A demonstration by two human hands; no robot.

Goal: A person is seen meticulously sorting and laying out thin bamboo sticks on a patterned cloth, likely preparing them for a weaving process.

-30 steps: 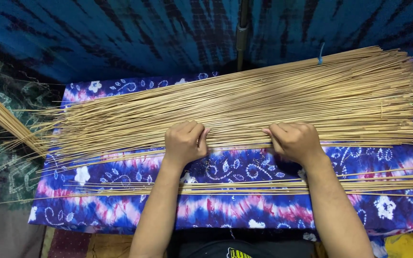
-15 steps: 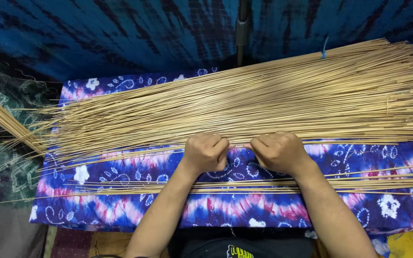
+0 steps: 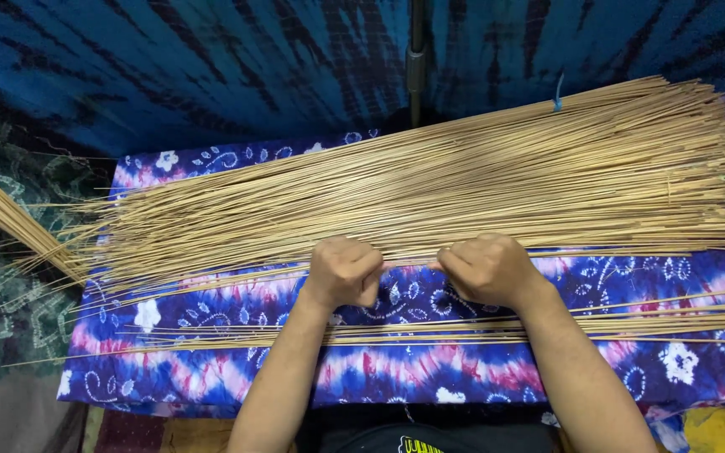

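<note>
I look straight down on two bare forearms reaching away from me onto a padded surface covered by a purple, blue and pink tie-dye cloth point(image 3: 237, 369). Across the far half of that cloth lies a broad pile of thin tan sticks point(image 3: 463, 184), long and straw-like, running from left to right and rising slightly toward the right.

My left hand point(image 3: 342, 270) and my right hand point(image 3: 484, 268) sit side by side at the near edge of the pile, close together but not touching. Both are curled into loose fists, knuckles up, fingertips tucked toward each other. A single stick point(image 3: 597, 254) at the pile's near edge seems to run through both fists (it shows in the gap between them and carries on to the right), so each hand looks pinched on it, though the fingertips themselves are hidden under the knuckles.

The main pile lies just beyond the knuckles, touching or nearly touching them. Nearer to me, a thin separate row of sticks point(image 3: 673, 323) lies across the cloth and passes under both wrists.

At the left edge another sheaf of sticks point(image 3: 2, 214) slants off the frame, apart from the pile. Behind everything hangs a dark blue tie-dye fabric point(image 3: 169, 67), with a dark upright pole point(image 3: 415, 59) at the centre top.
</note>
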